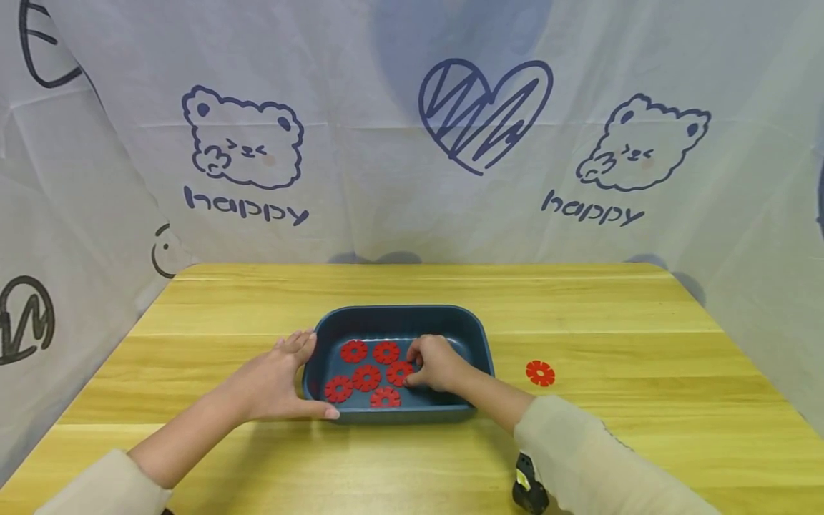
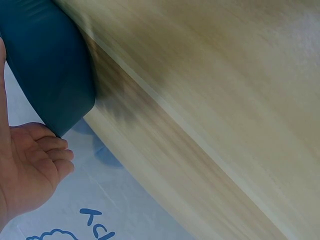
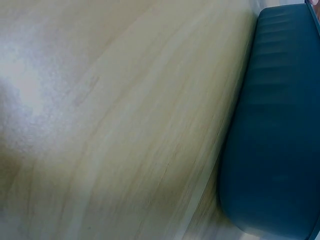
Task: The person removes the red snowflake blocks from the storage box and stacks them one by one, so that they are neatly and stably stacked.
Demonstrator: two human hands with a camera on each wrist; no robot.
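A dark blue rectangular tray with rounded corners stands on the wooden table. Several red notched snowflake discs lie flat on its floor. My left hand holds the tray's left end, thumb along the front rim and fingers at the left side. The left wrist view shows the curled fingers against the tray's corner. Reaching inside from the right, my right hand pinches the right edge of one red snowflake disc between thumb and index finger. In the right wrist view, the tray's outer wall hides nearly all of that hand.
A single red snowflake disc lies on the wooden table to the right of the tray. A black device sits at the right sleeve's cuff. Behind the table hangs a white cloth with bear and heart drawings.
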